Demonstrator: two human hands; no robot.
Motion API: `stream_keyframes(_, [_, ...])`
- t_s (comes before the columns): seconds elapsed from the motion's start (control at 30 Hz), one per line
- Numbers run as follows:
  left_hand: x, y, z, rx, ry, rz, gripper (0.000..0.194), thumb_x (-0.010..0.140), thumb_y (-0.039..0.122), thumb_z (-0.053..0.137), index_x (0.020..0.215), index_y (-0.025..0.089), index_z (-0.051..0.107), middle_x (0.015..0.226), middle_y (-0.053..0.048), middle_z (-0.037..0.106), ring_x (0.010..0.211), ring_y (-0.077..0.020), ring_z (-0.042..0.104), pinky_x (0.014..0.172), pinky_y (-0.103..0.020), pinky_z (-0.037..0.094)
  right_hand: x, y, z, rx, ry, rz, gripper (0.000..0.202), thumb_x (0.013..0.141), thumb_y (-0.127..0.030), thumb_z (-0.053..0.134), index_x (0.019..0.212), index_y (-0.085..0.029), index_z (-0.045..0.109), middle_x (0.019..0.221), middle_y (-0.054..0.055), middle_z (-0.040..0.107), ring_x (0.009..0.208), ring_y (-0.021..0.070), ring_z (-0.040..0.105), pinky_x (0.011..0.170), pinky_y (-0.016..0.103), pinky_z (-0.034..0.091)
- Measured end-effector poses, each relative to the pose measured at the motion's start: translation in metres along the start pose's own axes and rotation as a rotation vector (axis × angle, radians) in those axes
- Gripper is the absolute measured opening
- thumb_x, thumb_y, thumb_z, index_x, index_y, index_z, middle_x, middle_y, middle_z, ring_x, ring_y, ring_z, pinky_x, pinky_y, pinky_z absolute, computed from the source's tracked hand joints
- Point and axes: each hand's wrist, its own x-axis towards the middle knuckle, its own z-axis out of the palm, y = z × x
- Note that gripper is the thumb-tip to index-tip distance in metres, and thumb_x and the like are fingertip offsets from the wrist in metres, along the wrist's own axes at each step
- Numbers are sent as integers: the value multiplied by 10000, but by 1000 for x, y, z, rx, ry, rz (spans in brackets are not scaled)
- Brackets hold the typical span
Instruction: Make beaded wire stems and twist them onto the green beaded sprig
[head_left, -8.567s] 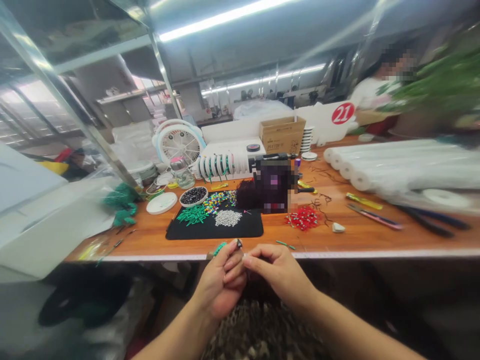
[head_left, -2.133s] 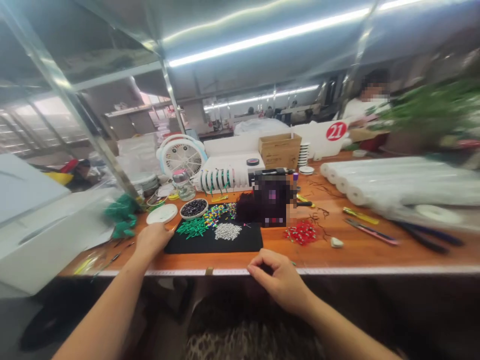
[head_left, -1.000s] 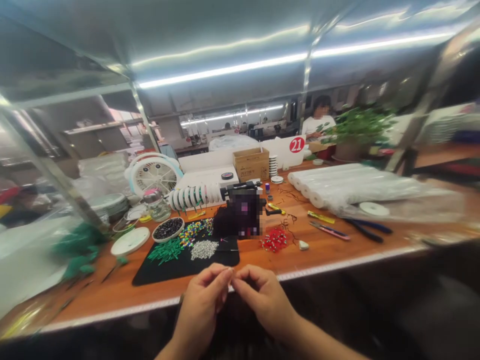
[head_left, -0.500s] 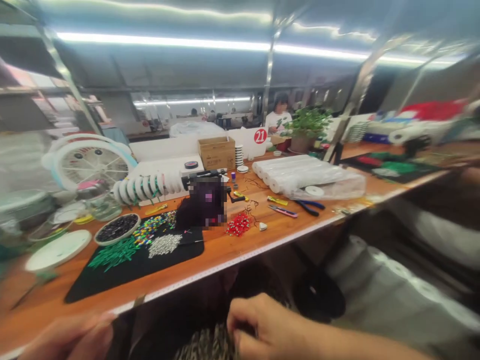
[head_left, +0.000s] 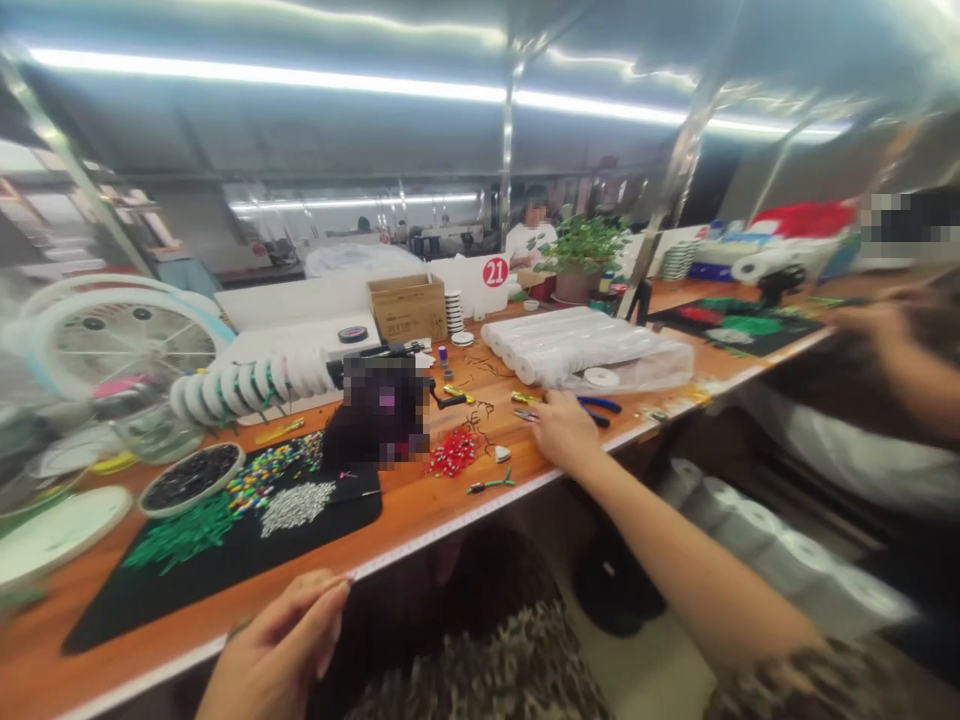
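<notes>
The right hand (head_left: 566, 432) has been moved from in front of the table (head_left: 405, 502) to its top, right of the red bead pile (head_left: 454, 455), and a green branched piece (head_left: 501, 483) with a dark bead (head_left: 478, 489) at one end now lies to the pile's near right, where none was shown half a second earlier. A slim pointed tool (head_left: 525, 414), farther right of the pile, is partly covered by the right hand; whether the fingers are closed on it cannot be told. The left hand (head_left: 274, 645) is held to the pile's near left, thumb and forefinger pressed together; anything thin between them cannot be made out. The step appears to be a grasp of the tool, best made by its covered rear end, with the pliers (head_left: 598, 405) beyond it left undisturbed. The tip should be lifted clear of the pile, whose beads could easily be scattered.
</notes>
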Motion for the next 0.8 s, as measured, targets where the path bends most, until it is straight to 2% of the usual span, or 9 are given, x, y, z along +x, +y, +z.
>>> stream_keyframes(0.1, [2, -12, 1, -74, -37, -77, 224, 515, 277, 837, 638, 154, 697, 517, 16, 559, 465, -90, 452, 410, -158, 394, 13, 29, 9, -35, -30, 39, 228, 837, -117, 459, 782, -41, 666, 842, 210, 594, 863, 299, 522, 721, 374, 398])
stream_keyframes(0.2, [2, -20, 5, -255, 49, -140, 286, 482, 221, 854, 707, 115, 714, 577, -3, 618, 501, -79, 513, 403, -123, 397, 13, 34, 12, -1, -18, 13, 252, 833, -76, 411, 730, -52, 639, 800, 192, 597, 822, 270, 536, 717, 355, 396])
stream_keyframes(0.33, [-4, -22, 10, -393, 89, -229, 115, 644, 78, 734, 755, 99, 712, 800, -57, 698, 636, -103, 632, 447, -111, 446, -13, 3, -3, 141, 96, 24, 259, 874, -122, 324, 842, -56, 572, 819, 190, 576, 794, 272, 538, 696, 372, 404])
stream_keyframes(0.4, [-7, -23, 10, -435, 70, -243, 89, 716, 40, 658, 762, 98, 707, 881, -80, 708, 703, -120, 661, 488, -121, 479, -38, -24, -15, 317, 137, 28, 221, 910, -245, 347, 917, -113, 525, 790, 121, 575, 715, 228, 541, 657, 337, 416])
stream_keyframes(0.43, [-9, -25, 10, -457, 53, -239, 99, 740, 33, 632, 766, 96, 704, 906, -89, 710, 738, -129, 668, 521, -132, 499, -53, -40, -21, 416, 98, -1, 229, 929, -299, 337, 905, -156, 515, 732, 65, 567, 640, 186, 529, 613, 294, 414])
stream_keyframes(0.53, [-12, -30, 9, -538, -17, -206, 103, 780, 45, 600, 761, 101, 685, 923, -102, 715, 834, -159, 674, 629, -177, 539, -95, -85, -32, 1042, -349, -4, 318, 935, -404, 357, 761, -187, 512, 618, -10, 490, 513, 111, 430, 495, 224, 336])
stream_keyframes(0.63, [-17, -33, 8, -610, -116, -181, 96, 799, 70, 594, 734, 119, 645, 932, -109, 718, 910, -190, 666, 720, -235, 546, -124, -118, -28, 1401, -740, 126, 416, 910, -500, 379, 740, -163, 555, 582, -33, 426, 474, 78, 342, 436, 201, 239])
stream_keyframes(0.7, [-20, -34, 8, -643, -180, -164, 105, 816, 85, 580, 726, 128, 615, 964, -118, 713, 964, -206, 650, 780, -268, 533, -132, -130, -21, 1510, -871, 248, 463, 886, -556, 386, 821, -150, 600, 589, -34, 420, 474, 72, 324, 429, 194, 206])
stream_keyframes(0.8, [-23, -34, 7, -685, -247, -145, 124, 839, 94, 550, 729, 138, 586, 1012, -127, 701, 1026, -214, 623, 867, -309, 494, -134, -139, -14, 1511, -956, 337, 529, 858, -611, 385, 821, -139, 621, 575, -37, 417, 460, 66, 297, 424, 190, 192])
